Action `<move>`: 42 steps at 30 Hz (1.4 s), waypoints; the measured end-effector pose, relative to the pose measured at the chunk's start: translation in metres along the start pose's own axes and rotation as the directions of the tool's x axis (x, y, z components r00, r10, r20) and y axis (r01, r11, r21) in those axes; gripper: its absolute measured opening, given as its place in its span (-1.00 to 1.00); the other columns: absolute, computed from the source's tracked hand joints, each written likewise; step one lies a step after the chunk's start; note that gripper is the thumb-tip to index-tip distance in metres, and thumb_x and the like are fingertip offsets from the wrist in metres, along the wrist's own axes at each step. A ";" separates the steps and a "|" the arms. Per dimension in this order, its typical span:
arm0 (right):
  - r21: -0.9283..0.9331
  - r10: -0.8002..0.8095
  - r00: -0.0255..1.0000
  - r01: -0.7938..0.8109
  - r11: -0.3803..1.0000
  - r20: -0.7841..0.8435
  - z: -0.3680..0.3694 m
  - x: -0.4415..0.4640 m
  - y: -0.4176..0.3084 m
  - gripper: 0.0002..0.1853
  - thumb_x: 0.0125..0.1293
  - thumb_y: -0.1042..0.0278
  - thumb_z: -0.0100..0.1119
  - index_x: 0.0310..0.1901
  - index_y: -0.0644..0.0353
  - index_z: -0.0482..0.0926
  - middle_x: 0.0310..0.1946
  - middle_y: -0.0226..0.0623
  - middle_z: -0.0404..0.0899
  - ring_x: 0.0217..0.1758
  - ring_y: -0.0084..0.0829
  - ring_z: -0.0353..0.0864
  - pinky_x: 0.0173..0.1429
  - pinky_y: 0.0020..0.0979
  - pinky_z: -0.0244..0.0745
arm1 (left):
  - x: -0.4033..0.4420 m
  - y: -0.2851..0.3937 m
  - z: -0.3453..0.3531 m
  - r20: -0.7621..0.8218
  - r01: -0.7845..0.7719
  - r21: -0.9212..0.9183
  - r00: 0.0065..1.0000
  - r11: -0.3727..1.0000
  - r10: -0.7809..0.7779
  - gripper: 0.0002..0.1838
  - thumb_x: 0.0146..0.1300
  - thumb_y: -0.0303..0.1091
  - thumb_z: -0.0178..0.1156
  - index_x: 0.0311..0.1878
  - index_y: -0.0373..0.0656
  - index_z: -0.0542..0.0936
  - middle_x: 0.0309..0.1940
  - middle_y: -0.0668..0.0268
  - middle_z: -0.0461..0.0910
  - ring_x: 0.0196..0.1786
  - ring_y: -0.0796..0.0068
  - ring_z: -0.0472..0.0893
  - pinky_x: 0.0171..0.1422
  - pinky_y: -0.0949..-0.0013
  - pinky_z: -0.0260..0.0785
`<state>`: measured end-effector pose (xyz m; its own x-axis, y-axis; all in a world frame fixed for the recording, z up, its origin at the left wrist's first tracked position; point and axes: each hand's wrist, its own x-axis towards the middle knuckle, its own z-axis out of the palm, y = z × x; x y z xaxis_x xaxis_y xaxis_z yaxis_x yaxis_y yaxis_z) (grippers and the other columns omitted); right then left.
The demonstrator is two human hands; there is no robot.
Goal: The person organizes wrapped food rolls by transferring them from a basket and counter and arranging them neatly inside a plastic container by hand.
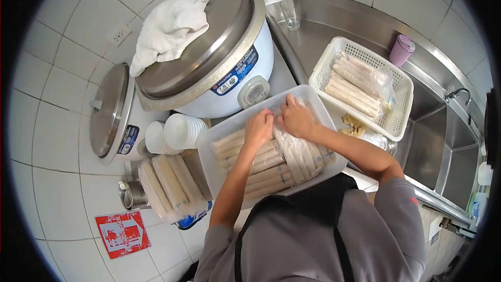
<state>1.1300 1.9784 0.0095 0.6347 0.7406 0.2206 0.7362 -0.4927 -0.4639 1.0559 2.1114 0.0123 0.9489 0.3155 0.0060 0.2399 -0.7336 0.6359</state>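
And it's a grey shirt (292,245) here, short sleeves (399,216) leaving both forearms (349,147) bare, a small red mark (414,200) flashing on the right one's cloth! Over it sits a black apron (334,190), two slim black straps (341,250) crossing the grey.

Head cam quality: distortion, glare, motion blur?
Head view: heavy fisheye, wall tiles bowing, corners black; head view: soft highlights on larger rice cooker lid and steel sink; head view: left hand and right hand show no obvious motion blur.

Left hand (259,129), right hand (296,118): fingertip grip unclear. Rice cooker label (236,75): fine print too small to read.
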 end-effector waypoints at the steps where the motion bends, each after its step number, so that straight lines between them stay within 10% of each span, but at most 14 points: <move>1: 0.086 0.026 1.000 -0.025 0.996 -0.012 0.002 -0.001 0.001 -0.65 0.14 0.24 0.00 -0.23 0.46 0.43 -0.16 0.13 0.37 -0.14 0.02 0.45 -0.02 -0.15 0.40 | -0.001 -0.006 0.003 -0.025 -0.010 -0.053 1.000 0.999 0.008 -0.69 0.25 -0.24 -0.15 -0.18 -0.23 0.50 -0.28 0.09 0.57 -0.18 0.09 0.54 -0.04 0.20 0.32; 6: 0.400 0.122 0.992 -0.116 0.909 0.010 -0.010 -0.003 -0.004 -0.67 0.16 0.30 0.05 -0.22 0.46 0.39 -0.20 0.16 0.37 -0.18 0.07 0.44 -0.07 -0.14 0.40 | -0.018 0.018 -0.014 0.219 0.297 -0.471 0.951 0.831 -0.216 -0.71 0.29 -0.27 0.03 0.03 -0.16 0.34 -0.32 0.28 0.53 -0.16 0.44 0.51 -0.09 0.44 0.32; 9: 0.462 0.063 0.997 -0.031 0.887 -0.053 -0.021 -0.010 -0.002 -0.72 0.16 0.34 0.10 -0.19 0.40 0.40 -0.22 0.09 0.41 -0.19 0.04 0.46 -0.11 -0.17 0.40 | -0.026 0.002 0.008 0.127 0.135 -0.870 0.991 0.474 -0.048 -0.42 0.17 -0.39 0.22 0.19 -0.04 0.15 -0.20 0.33 0.45 -0.06 0.55 0.44 -0.03 0.53 0.30; 19: 0.754 0.115 0.993 -0.075 0.653 -0.001 -0.055 -0.027 -0.007 -0.50 0.07 0.15 0.30 -0.07 0.35 0.43 -0.26 -0.09 0.52 -0.32 -0.33 0.53 -0.23 -0.35 0.42 | -0.032 0.026 0.004 0.192 0.168 -0.913 0.981 0.372 0.029 -0.24 0.05 -0.46 0.30 0.19 -0.22 0.00 0.02 0.19 0.34 0.09 0.45 0.40 0.14 0.39 0.34; 28: 0.720 0.177 0.915 -0.396 0.570 0.363 -0.069 -0.015 -0.002 -0.52 -0.03 0.23 0.43 -0.17 0.29 0.40 -0.39 -0.35 0.51 -0.36 -0.65 0.44 -0.30 -0.60 0.39 | -0.032 0.037 0.000 0.120 -0.053 -0.637 0.979 0.769 0.167 -0.12 0.15 -0.29 0.25 0.22 -0.18 -0.26 0.13 0.03 0.22 0.19 0.36 0.31 0.24 0.39 0.19; 33: 0.830 0.072 0.926 -0.364 0.422 0.370 -0.055 -0.012 0.012 -0.55 0.00 0.33 0.40 -0.12 0.27 0.40 -0.31 -0.37 0.54 -0.28 -0.64 0.47 -0.19 -0.57 0.40 | -0.055 0.000 0.019 0.435 0.380 -0.870 0.891 0.313 0.128 -0.33 0.23 -0.22 0.16 0.27 -0.32 0.09 0.22 0.27 0.18 0.17 0.43 0.31 0.27 0.38 0.12; 42: 0.961 0.054 0.981 -0.196 0.198 0.189 -0.128 -0.020 0.016 -0.53 -0.01 0.26 0.40 -0.10 0.23 0.42 -0.35 -0.32 0.55 -0.31 -0.60 0.52 -0.24 -0.56 0.43 | -0.031 0.066 -0.027 0.451 0.242 -0.789 0.852 0.565 0.266 -0.61 0.16 -0.36 0.23 -0.01 -0.36 0.45 -0.10 0.24 0.52 -0.02 0.53 0.49 0.08 0.41 0.34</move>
<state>1.1591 1.8975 0.1081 0.6175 0.7860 0.0294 -0.2044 0.1965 -0.9590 1.0366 2.0692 0.0752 0.9646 -0.1977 -0.1744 0.2032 0.1362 0.9696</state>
